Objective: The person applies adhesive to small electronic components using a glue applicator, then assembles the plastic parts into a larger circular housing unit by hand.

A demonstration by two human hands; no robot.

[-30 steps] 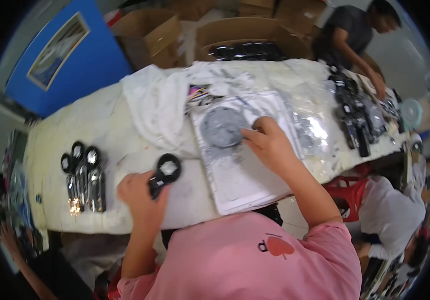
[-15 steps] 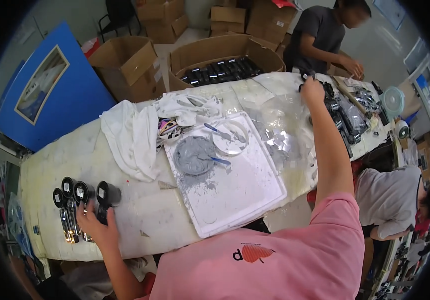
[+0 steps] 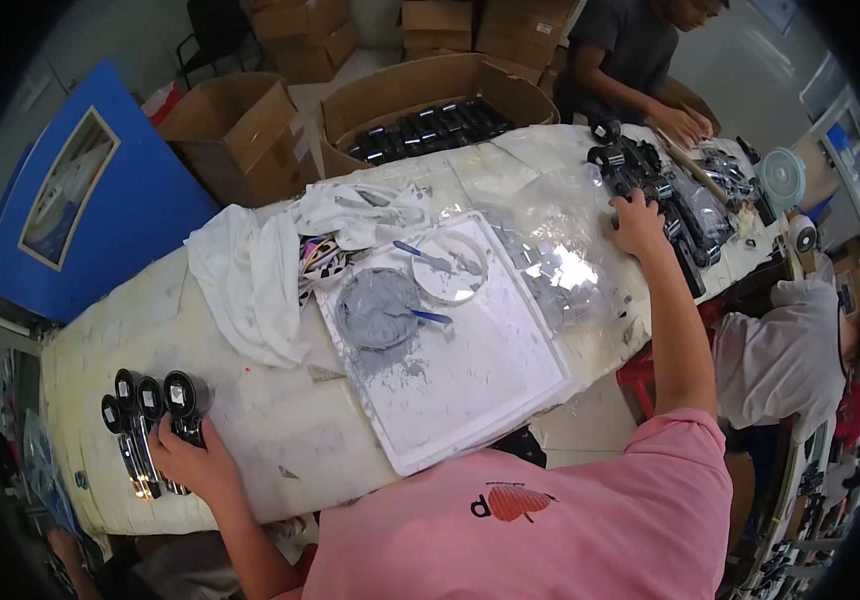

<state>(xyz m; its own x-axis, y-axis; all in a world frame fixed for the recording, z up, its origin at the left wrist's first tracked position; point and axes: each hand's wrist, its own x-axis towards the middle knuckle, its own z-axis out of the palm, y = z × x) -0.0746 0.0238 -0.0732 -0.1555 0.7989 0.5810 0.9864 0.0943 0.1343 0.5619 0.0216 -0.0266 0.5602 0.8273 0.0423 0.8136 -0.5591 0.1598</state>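
At the near left of the table, several black round-headed devices with long handles lie side by side. My left hand curls round the handle of the rightmost round-headed device, just below its head. The other round-headed devices lie left of it, with shiny handles toward me. Far to the right, my right arm is stretched out. My right hand rests at the near left edge of a pile of black parts, its fingers bent over a dark piece that they partly hide.
A white tray mid-table bears a bowl of grey paste, a shallow round lid and blue-handled spatulas. White cloths lie left of it, clear plastic right. A carton of black devices stands behind; a co-worker works far right.
My right hand has come back toward me from a round-headed piece at the far edge, which now lies there, to the pile. My left hand has closed round a handle. The view has shifted slightly.
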